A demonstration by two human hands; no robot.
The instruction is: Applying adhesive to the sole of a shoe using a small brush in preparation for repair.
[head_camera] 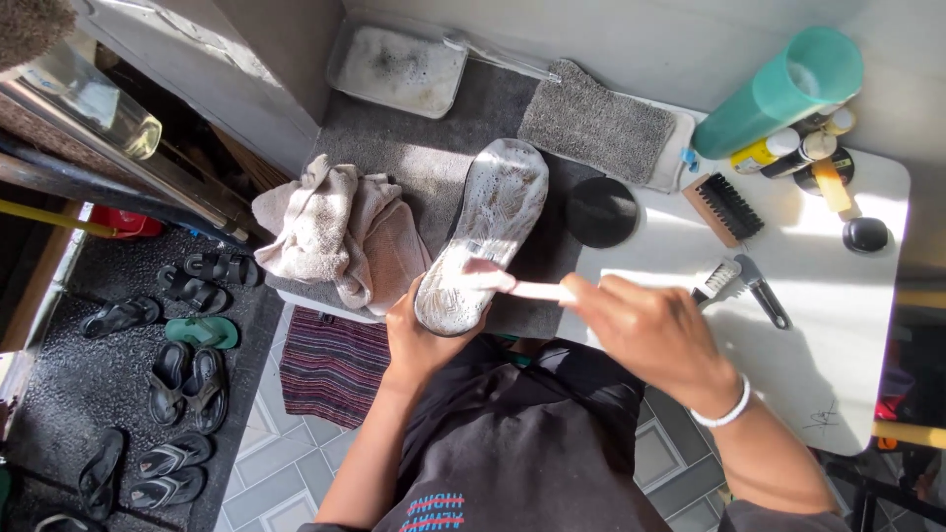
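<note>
Left hand point(419, 330) cupping heel of sudsy white textured shoe sole point(486, 232) lying on grey fuzzy mat point(434, 148), right hand point(645, 330) clenched round slim pink plastic brush point(512, 284) touching sole, crumpled beige towel point(335, 227) beside

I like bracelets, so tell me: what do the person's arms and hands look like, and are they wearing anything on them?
Both arms are bare with no sleeves showing and no gloves. The right hand has a white bracelet around its wrist. The left hand wears nothing that can be seen: no watch, no ring, no band.
</note>
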